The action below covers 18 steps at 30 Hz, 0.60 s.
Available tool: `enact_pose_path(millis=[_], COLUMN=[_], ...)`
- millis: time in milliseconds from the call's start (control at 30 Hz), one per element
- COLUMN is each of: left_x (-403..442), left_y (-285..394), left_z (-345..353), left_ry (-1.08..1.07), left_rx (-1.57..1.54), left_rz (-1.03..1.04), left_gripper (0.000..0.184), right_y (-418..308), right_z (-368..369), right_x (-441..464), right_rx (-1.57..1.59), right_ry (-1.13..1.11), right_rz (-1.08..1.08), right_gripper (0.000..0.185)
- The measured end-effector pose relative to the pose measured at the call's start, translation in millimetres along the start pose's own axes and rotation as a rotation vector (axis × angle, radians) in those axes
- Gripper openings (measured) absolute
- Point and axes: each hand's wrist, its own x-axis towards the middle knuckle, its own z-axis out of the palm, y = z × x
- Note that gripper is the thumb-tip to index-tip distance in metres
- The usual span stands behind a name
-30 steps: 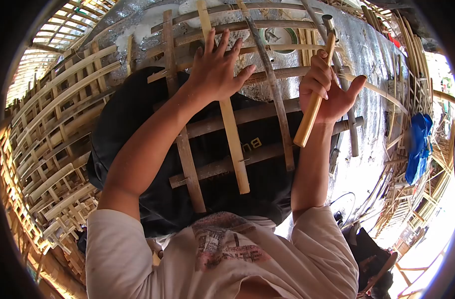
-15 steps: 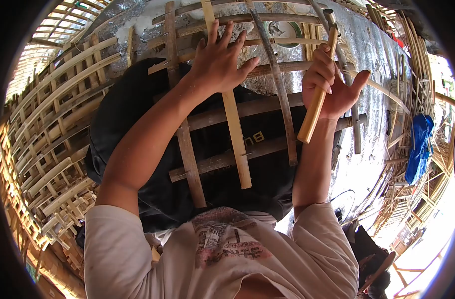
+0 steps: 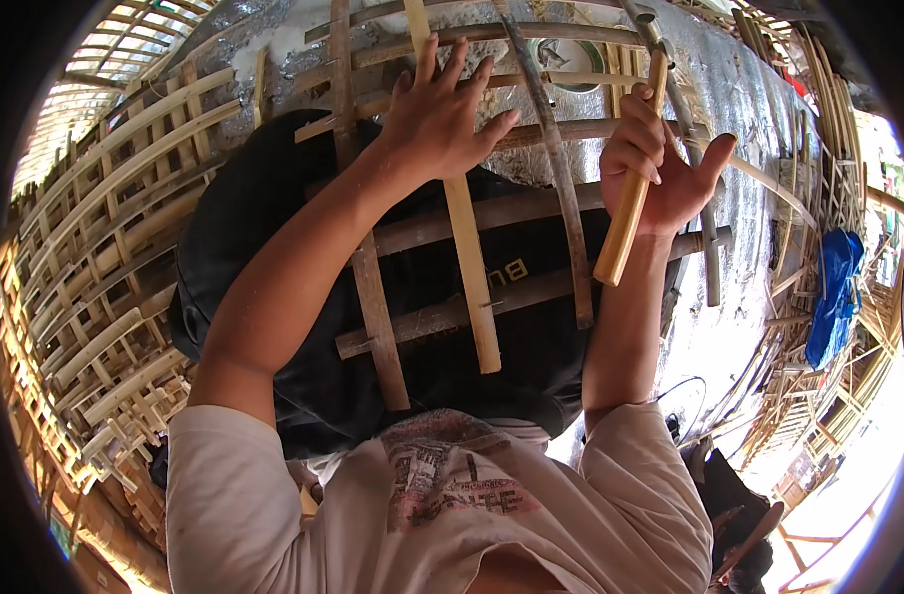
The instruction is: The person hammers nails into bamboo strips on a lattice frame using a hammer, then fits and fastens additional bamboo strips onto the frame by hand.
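Note:
My right hand is wrapped round the wooden handle of a hammer, with the thumb stuck out to the side. The handle slants upward and its head end is hard to make out against the slats. Fingers spread, my left hand rests over a pale bamboo slat. That slat belongs to a lattice of crossed bamboo strips lying over my lap, with darker lengthwise strips on either side. A nail seems to stick up where the pale slat meets a lower crosspiece.
Black cloth with lettering covers my legs under the lattice. Woven bamboo panels stand at the left. A round container sits beyond the lattice on a silvery floor sheet. A blue bag lies at the right among bamboo strips.
The hammer's head end has tipped slightly away, so less of it shows. My left hand has barely shifted, and the lattice looks the same.

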Motion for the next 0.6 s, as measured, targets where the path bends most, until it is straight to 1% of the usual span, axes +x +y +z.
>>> enact_pose_path(millis=[333, 600], left_x=[0.3, 0.7], left_y=[0.6, 1.0], left_z=[0.0, 0.4], left_ry=[0.01, 0.012], left_rx=[-0.029, -0.012], left_rz=[-0.006, -0.005], left_gripper=[0.078, 0.078], right_y=[1.3, 3.1], right_z=[0.6, 1.9], right_x=[0.8, 0.9], right_rx=[-0.006, -0.008], right_ry=[0.011, 0.013], right_rz=[0.009, 0.013], right_gripper=[0.098, 0.096])
